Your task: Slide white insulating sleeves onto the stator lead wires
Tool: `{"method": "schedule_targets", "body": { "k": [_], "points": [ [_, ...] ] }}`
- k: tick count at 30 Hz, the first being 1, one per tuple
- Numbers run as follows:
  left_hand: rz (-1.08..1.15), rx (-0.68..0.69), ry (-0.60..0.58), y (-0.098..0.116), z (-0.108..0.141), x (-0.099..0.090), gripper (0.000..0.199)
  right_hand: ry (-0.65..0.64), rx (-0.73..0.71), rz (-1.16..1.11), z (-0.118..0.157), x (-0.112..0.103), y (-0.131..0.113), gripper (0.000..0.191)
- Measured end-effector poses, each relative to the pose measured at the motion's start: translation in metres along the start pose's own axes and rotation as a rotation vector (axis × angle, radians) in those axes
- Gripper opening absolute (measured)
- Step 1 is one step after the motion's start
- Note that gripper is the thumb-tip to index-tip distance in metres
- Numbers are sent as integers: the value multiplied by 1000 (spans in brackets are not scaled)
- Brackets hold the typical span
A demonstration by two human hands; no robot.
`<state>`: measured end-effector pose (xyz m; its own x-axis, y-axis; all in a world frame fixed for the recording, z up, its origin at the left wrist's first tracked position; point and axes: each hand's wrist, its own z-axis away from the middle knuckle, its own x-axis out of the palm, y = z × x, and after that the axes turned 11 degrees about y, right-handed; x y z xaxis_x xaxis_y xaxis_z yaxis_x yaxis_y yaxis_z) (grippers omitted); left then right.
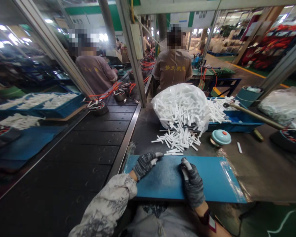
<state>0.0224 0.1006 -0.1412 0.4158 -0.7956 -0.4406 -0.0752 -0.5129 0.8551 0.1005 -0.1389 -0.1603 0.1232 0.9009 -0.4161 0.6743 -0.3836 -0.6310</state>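
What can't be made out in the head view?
All head view:
- Left end of blue plastic tray: behind clear bag of short white sticks.
- Round black tub: cut by right edge.
- Left worker's brown shirt lettering: blurred.
- Anything inside left hand or right hand: curled gloved fingers.
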Motion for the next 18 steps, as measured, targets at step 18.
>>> {"method": "schedule_targets", "body": {
  "k": [18],
  "points": [
    [-66, -10, 27, 0, 1, 2, 35, -113, 51, -95, 0, 4, 5, 26]
  ]
}}
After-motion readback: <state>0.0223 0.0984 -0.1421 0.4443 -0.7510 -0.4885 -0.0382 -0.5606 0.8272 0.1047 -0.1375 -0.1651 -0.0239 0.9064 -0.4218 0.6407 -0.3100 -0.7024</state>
